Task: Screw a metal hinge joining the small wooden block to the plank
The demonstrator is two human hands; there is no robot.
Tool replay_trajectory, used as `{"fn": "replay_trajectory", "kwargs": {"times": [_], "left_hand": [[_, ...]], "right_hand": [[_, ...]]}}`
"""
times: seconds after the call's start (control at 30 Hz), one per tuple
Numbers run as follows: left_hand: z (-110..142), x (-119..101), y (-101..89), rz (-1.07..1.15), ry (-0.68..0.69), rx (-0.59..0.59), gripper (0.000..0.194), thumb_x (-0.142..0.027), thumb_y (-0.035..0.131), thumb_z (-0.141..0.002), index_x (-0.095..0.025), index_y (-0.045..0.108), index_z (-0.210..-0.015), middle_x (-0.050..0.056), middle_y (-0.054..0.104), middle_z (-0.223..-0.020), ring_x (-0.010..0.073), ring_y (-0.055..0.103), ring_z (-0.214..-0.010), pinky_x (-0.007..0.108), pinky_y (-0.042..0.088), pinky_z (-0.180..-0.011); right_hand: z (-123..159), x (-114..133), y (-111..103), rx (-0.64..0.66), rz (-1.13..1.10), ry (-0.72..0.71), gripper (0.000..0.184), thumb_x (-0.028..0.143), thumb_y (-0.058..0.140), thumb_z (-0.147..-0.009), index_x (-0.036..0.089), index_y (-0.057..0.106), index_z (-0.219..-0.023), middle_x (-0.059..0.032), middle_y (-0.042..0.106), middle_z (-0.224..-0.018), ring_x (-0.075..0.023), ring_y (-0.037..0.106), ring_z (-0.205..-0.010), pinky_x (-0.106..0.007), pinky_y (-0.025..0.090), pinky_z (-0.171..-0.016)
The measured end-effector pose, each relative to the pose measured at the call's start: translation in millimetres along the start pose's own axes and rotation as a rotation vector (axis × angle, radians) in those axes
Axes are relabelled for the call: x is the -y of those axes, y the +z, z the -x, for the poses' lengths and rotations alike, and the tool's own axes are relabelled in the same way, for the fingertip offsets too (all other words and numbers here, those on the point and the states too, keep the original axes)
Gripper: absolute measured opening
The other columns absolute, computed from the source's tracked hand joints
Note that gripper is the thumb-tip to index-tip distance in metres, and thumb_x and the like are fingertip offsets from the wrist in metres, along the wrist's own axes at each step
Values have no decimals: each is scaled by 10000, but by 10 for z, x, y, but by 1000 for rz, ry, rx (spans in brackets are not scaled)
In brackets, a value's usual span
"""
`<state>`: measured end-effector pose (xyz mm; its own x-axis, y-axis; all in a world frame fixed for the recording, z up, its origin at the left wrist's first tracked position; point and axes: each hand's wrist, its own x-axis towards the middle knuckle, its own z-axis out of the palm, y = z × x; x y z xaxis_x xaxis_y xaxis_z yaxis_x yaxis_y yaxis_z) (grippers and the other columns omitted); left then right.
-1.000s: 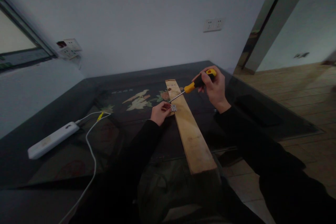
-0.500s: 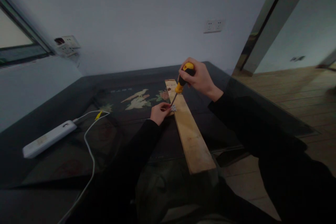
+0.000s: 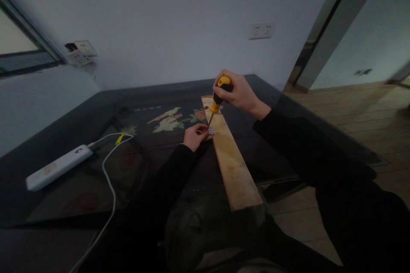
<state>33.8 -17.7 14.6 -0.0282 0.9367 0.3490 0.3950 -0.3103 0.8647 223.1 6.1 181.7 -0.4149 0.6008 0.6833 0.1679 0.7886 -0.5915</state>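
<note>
Head view, left to right: a white power bank (image 3: pixel 58 166) lies on the near left of the dark table (image 3: pixel 96 111), and its white cable (image 3: pixel 109 179) loops off toward the near edge. Past the middle, a painted flower-and-bird panel shows under the table top. To the right of that, the left hand (image 3: pixel 194 135) rests at the left edge of a plank (image 3: pixel 231 153), its fingers pinched at a small metal plate (image 3: pixel 211 130) that sits on the plank's left side, toward its far end. Whether a screw stands between those fingers is too small to tell. The plank runs from the far middle of the table to beyond the near edge, where its near end overhangs.

Above the plate, the right hand (image 3: pixel 238 91) is clenched round the yellow-and-black handle of a screwdriver (image 3: pixel 217 101), which is held steeply, nearly upright, with its tip down on or just at the plate.

By the look of it, the plate is placed and the tool is lined up on it, so the fastening seems to be in hand rather than finished: the left hand is holding the plate in place, which suggests it is not yet fixed fast. How many screws are in, if any, cannot be made out.

Farther right, a wood floor and a door frame lie beyond the table.
</note>
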Motion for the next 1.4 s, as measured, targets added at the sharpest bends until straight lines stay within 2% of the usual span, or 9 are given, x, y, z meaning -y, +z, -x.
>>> {"fn": "replay_trajectory", "kwargs": {"times": [0.23,0.37,0.63,0.8,1.03,1.13,1.2,1.3,1.4], "left_hand": [[-6,4,7,19,-11,-12,185,-257,744,-668,-165,710,-826,20,701,-748,135,612,-624,252,507,-609],[-5,-33,-1,31,-8,-12,161,-226,734,-676,-161,689,-816,22,698,-762,140,626,-669,261,527,-656],[-2,-22,-7,36,6,-9,161,-192,728,-693,-153,667,-837,24,684,-781,127,618,-679,253,525,-670],[-2,-5,-15,39,9,-6,162,-185,723,-699,-153,667,-848,18,681,-783,110,588,-635,244,513,-644],[-7,43,-25,48,6,19,173,-184,708,-719,-145,655,-879,48,694,-856,140,623,-725,267,511,-686],[-13,43,-60,-20,28,44,189,-206,683,-755,-148,650,-932,57,687,-891,164,624,-747,319,519,-734],[-24,46,-101,-110,114,74,257,-231,702,-754,-161,649,-995,72,678,-975,213,633,-891,383,507,-857],[-49,99,-158,-250,260,158,510,-292,807,-662,-181,618,-1123,111,618,-1172,300,543,-1162,473,413,-1037],[-73,201,-182,-319,294,254,701,-306,847,-606,-167,560,-1230,148,558,-1282,332,485,-1246,498,367,-1088]], "right_hand": [[-300,45,50,293,50,-135,137,269,646,-799,189,547,-851,27,566,-765,-111,498,-727,-255,433,-712],[-474,51,90,414,56,-157,177,222,649,-809,162,518,-911,19,545,-790,-80,459,-693,-211,405,-659],[-615,117,137,598,106,-34,167,201,570,-891,150,482,-1022,9,516,-813,-51,419,-601,-169,341,-506],[-693,207,151,680,127,-22,184,249,606,-891,140,541,-1024,-13,553,-887,-49,463,-633,-168,364,-523],[-846,322,78,923,100,89,371,303,704,-832,157,582,-1150,-23,627,-966,-91,591,-766,-173,423,-619],[-859,346,76,932,115,84,389,293,708,-830,149,582,-1169,-27,629,-982,-95,603,-762,-181,437,-628],[-850,344,90,913,121,69,388,290,701,-836,138,580,-1172,-31,627,-984,-93,605,-755,-185,445,-633],[-834,331,108,897,133,50,399,299,703,-836,132,579,-1175,-31,627,-970,-95,607,-758,-188,453,-641],[-833,327,108,900,140,40,393,298,700,-839,132,578,-1174,-29,629,-961,-96,607,-760,-190,456,-645]]}}
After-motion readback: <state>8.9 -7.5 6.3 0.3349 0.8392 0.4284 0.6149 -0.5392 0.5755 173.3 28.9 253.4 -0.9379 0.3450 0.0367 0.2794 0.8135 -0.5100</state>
